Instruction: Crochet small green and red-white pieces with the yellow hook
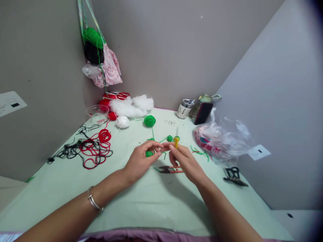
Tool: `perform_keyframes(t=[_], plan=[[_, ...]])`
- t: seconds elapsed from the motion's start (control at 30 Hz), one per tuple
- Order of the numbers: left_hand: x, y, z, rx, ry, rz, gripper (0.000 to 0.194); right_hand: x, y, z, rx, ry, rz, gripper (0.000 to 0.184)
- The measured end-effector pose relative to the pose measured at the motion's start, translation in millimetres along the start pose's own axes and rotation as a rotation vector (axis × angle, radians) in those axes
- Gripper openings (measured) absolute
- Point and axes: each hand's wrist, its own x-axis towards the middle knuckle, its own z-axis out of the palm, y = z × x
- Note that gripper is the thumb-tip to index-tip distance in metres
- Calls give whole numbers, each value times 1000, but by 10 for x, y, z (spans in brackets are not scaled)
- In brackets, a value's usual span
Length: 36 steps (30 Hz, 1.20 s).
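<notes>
Grey walls [164, 50] flank the pale green table [146, 208] (both hands [138, 161] [188, 162] above it).

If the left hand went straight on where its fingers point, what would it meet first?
Probably the right hand, whose fingers sit directly ahead of those of the left hand; whether they already touch is hard to tell from this one view.
</notes>
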Motion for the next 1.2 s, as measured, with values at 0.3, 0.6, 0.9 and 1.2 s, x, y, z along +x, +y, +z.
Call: perform_keyframes(t=[0.3,0.6,0.9,1.2], plan=[[157,-199,-16,83,-46,-28,10,93,279,103,292,-97,182,36],[177,-357,42,-156,-83,-256,14,113,299,83,459,-61,212,36],[141,-385,-77,-577,-89,-369,24,154,321,-67,531,33,160,39],[128,-384,-20,-668,-169,-457,16,147,321,-176,537,13,157,40]])
